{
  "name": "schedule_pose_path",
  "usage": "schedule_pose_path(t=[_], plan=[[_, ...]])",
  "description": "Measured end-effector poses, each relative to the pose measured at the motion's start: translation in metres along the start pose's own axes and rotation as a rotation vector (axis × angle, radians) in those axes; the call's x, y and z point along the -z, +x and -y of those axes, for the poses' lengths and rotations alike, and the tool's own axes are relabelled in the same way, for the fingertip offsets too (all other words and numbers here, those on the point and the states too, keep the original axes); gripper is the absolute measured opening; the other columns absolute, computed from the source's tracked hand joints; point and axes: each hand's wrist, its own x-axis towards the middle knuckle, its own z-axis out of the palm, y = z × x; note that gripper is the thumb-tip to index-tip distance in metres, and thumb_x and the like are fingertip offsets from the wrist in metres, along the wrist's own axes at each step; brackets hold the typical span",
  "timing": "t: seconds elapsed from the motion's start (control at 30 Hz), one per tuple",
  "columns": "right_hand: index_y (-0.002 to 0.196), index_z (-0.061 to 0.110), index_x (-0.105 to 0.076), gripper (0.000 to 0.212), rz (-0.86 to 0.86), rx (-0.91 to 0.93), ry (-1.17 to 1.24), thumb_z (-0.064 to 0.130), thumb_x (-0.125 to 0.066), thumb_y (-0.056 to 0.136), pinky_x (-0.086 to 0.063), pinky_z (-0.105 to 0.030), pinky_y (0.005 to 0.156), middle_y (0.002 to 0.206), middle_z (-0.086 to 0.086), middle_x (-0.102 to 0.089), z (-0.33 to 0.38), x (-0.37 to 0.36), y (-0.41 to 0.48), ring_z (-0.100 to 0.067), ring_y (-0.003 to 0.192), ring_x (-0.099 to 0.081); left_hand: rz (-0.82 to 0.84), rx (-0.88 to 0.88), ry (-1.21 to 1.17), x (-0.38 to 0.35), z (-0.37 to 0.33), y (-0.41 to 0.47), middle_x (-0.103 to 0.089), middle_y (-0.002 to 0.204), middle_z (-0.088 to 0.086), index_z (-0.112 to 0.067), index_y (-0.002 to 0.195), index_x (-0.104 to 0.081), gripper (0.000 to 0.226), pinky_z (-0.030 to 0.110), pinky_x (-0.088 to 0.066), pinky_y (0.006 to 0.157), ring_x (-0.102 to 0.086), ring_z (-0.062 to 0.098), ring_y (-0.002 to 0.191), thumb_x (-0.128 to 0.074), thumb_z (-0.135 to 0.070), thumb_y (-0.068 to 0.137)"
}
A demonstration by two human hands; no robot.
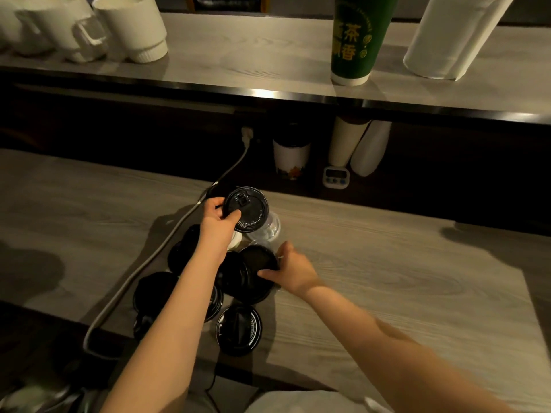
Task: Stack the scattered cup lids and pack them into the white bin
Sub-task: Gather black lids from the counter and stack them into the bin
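Several black cup lids lie scattered on the grey wood counter [387, 263] in front of me. My left hand [219, 225] holds one black lid [247, 208] raised, its top side facing me. My right hand [293, 268] grips the edge of another black lid [258, 260] that rests on a further lid [238, 281]. One lid [238, 329] lies alone near the front edge, and others [155, 290] sit under my left forearm. A clear plastic lid [265, 231] lies behind the raised one. No white bin is in view.
A grey power cable [167, 242] runs from a wall plug across the counter's left side. A patterned cup [290, 158], two sleeves of white cups [357, 147] and a small timer [336, 176] stand at the back. On the shelf above stand white mugs [131, 28] and a green cup stack [357, 40].
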Motion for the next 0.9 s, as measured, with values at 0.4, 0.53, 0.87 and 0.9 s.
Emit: schedule_pose_path(t=[0.4,0.53,0.87,0.9], plan=[[0.095,0.012,-0.048,0.018,-0.172,-0.096,0.604,0.015,-0.065,0.088,-0.049,-0.028,0.057,0.078,0.0,-0.053,-0.029,0.053,0.002,-0.016,0.061,-0.058,0.012,0.099,-0.04,-0.019,0.013,0.009,-0.062,0.117,0.011,-0.017,0.115,-0.054,0.03,0.041,-0.048,0.094,-0.06,0.026,0.107,-0.057,-0.004,0.088],[0.087,0.014,-0.047,0.013,-0.167,-0.065,0.75,0.014,-0.058,0.093,-0.052,-0.031,0.063,0.083,-0.006,-0.061,-0.034,0.076,-0.009,-0.019,0.067,-0.064,0.021,0.114,-0.047,-0.035,0.014,0.009,-0.06,0.119,0.011,-0.02,0.11,-0.05,0.027,0.048,-0.046,0.098,-0.058,0.027,0.109,-0.055,-0.005,0.088],[0.096,0.015,-0.053,0.002,-0.422,0.027,0.835,0.017,-0.053,0.095,-0.051,-0.021,0.057,0.082,0.0,-0.062,-0.046,0.136,-0.053,-0.007,0.058,-0.06,0.116,0.003,-0.026,-0.068,-0.002,-0.033,-0.059,0.104,0.001,-0.024,0.108,-0.049,0.025,0.04,-0.045,0.092,-0.057,0.027,0.108,-0.056,-0.008,0.09],[0.095,0.016,-0.053,0.002,-0.465,0.028,0.837,0.017,-0.052,0.096,-0.05,-0.022,0.058,0.082,0.001,-0.061,-0.049,0.143,-0.06,-0.008,0.062,-0.059,0.14,-0.015,-0.013,-0.076,-0.006,-0.04,-0.058,0.103,0.001,-0.022,0.109,-0.05,0.025,0.038,-0.045,0.09,-0.057,0.026,0.107,-0.056,-0.007,0.09]])
